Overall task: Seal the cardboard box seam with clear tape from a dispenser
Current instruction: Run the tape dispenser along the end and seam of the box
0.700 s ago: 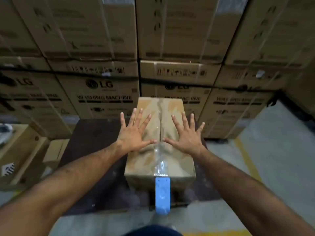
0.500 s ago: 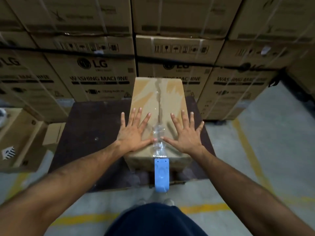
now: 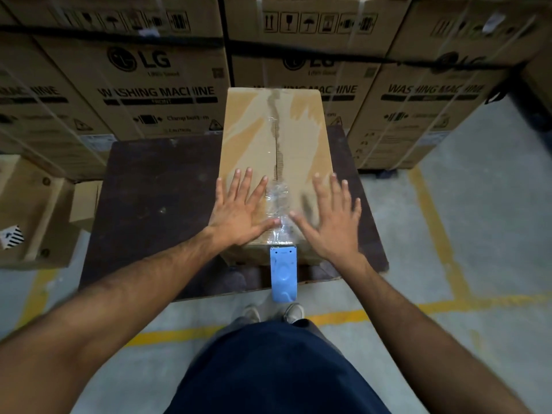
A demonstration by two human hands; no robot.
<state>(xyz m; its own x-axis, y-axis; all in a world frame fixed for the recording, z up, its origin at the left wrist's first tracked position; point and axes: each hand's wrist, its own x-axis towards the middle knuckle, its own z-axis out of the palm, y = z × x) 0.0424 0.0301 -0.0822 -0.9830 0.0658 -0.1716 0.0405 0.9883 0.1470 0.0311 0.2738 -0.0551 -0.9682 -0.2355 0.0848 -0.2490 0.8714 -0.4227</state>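
While both palms lie flat on top, I count one cardboard box [image 3: 270, 138] standing lengthwise on one dark platform [image 3: 155, 186], its near end close to the platform's near edge. One seam [image 3: 277, 150] runs down the middle of the lid, and one crinkled strip of clear tape [image 3: 277, 210] covers only the near part of it, from about the level of my fingertips to the box's near edge. One blue tape dispenser [image 3: 283, 274] hangs at the front face of the box, just below that edge, in line with the tape.

I see two hands, neither gripping anything. My left hand [image 3: 242, 210] is spread wide, palm down on the left flap, thumb stretched toward the tape and touching its edge. My right hand [image 3: 331, 219] is likewise spread wide on the right flap, thumb tip close beside the tape; it looks slightly blurred. Both forearms reach forward, converging on the box's near end.

Behind the platform stands a wall of large printed cartons [image 3: 155, 85]. Two shoes [image 3: 271, 313] show on the concrete floor [image 3: 478, 234], near one yellow line [image 3: 343, 318].
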